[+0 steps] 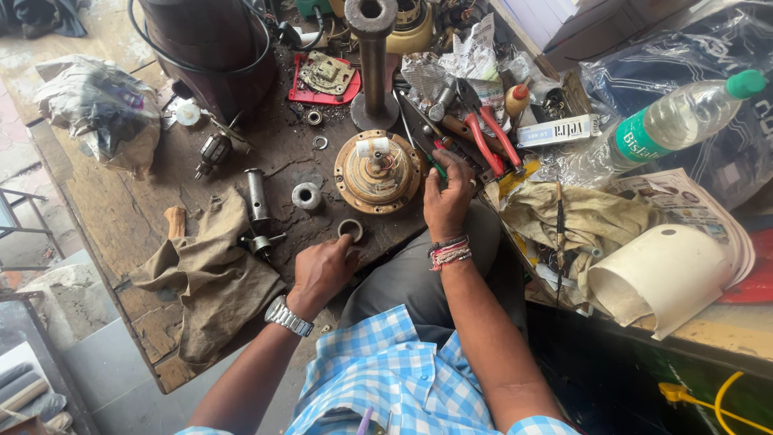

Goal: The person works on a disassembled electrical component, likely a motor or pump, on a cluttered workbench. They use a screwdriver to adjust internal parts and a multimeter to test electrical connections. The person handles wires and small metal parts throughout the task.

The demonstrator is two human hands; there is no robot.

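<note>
On the scarred wooden tabletop (121, 217): my left hand (322, 270), fingers pinching a small metal ring (350, 229); right hand (447, 197), fingers closed on a green-handled tool (436, 167); round brass motor housing (378, 171) opened, parts unassembled.

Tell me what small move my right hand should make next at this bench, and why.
Probably close the right hand on the green-handled tool under its fingertips and lift it clear. The hand rests on the tool pile beside the round brass motor housing, while the left hand touches a small metal ring.
</note>
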